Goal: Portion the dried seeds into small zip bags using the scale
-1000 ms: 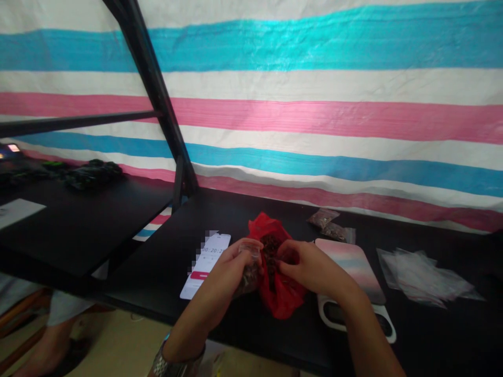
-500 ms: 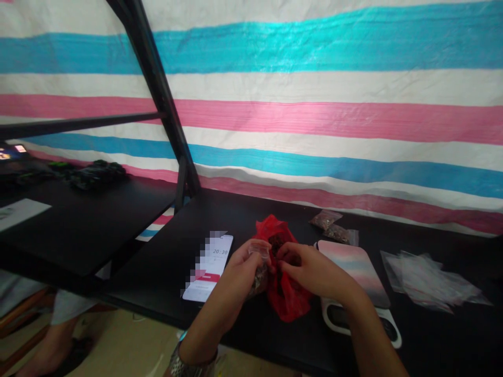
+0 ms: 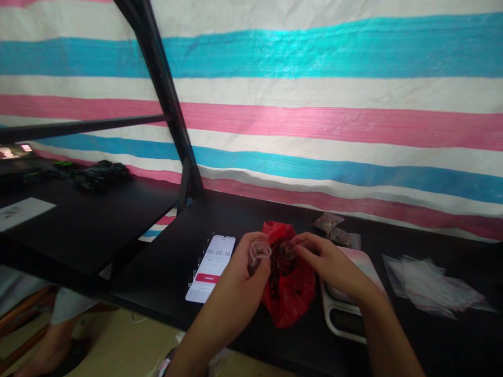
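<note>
My left hand (image 3: 247, 275) is closed around a small clear zip bag (image 3: 260, 252), its mouth spread open and facing up. Dark contents inside the bag are partly hidden by my fingers. Right beside it, a crumpled red plastic bag (image 3: 288, 303) lies open on the black table, with dried dark-brown pieces (image 3: 280, 264) inside. My right hand (image 3: 320, 262) reaches over the red bag from the right, thumb and fingers pinched at a clump of the brown pieces (image 3: 288, 251). The small scale (image 3: 367, 262), with its pale pink top, sits partly under my right forearm.
Two filled zip bags (image 3: 334, 229) lie behind the scale. Flat clear bags (image 3: 436, 285) are piled on the right. A phone (image 3: 214, 267) showing a timer lies on the left. A black metal post (image 3: 167, 99) rises behind, before a striped sheet (image 3: 314, 125).
My right hand has drawn back slightly to the right and up, with brown pieces at its fingertips. My left hand has turned, so the zip bag's mouth shows wider. The view shifted slightly.
</note>
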`<state>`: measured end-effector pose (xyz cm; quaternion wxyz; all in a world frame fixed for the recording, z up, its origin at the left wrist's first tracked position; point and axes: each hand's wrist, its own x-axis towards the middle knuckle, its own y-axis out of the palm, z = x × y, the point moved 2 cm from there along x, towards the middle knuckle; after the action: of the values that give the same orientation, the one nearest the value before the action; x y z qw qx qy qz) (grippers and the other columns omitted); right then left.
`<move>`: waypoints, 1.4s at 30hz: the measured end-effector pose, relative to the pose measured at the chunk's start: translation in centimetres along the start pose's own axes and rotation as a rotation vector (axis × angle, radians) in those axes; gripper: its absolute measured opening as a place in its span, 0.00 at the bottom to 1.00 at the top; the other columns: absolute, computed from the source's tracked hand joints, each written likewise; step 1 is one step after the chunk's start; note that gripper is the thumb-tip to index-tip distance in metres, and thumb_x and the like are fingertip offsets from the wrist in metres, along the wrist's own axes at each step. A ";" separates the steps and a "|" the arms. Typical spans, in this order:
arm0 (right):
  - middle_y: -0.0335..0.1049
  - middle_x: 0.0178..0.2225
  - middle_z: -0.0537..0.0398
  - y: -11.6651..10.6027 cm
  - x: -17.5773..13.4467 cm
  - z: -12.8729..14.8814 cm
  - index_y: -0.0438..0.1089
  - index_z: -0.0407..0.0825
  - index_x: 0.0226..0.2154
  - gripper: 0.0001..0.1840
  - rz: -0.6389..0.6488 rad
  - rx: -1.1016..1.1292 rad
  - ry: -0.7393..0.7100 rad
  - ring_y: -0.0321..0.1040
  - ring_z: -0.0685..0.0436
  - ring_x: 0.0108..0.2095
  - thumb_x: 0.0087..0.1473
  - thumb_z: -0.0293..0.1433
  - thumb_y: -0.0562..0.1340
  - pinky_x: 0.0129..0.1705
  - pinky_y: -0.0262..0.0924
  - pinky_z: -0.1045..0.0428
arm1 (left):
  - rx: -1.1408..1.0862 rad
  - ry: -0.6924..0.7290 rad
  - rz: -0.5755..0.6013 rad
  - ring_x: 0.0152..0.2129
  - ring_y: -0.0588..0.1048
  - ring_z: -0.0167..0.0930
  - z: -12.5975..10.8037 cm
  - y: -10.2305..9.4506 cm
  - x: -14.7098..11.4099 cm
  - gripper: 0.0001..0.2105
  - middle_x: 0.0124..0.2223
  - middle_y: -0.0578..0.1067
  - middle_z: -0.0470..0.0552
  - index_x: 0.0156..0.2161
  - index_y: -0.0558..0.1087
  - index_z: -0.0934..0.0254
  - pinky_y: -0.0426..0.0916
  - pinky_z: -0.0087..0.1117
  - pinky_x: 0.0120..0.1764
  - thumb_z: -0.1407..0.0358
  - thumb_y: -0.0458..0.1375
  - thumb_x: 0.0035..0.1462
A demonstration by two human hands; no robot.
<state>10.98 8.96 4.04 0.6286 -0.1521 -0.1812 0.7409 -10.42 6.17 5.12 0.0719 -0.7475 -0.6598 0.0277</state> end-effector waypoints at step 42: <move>0.81 0.40 0.52 -0.5 -1.1 3.4 0.78 0.51 0.41 0.08 -0.154 -0.403 -0.120 0.72 0.40 0.38 0.61 0.30 0.63 0.43 0.61 0.47 | -0.170 0.134 -0.084 0.36 0.77 0.29 2.3 2.6 2.0 0.14 0.40 0.76 0.43 0.47 0.71 0.59 0.73 0.29 0.42 0.63 0.67 0.59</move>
<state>10.07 7.68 7.28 0.6285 -0.2159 -0.3738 0.6471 -7.92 8.05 2.63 0.0529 -0.7227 -0.6843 -0.0814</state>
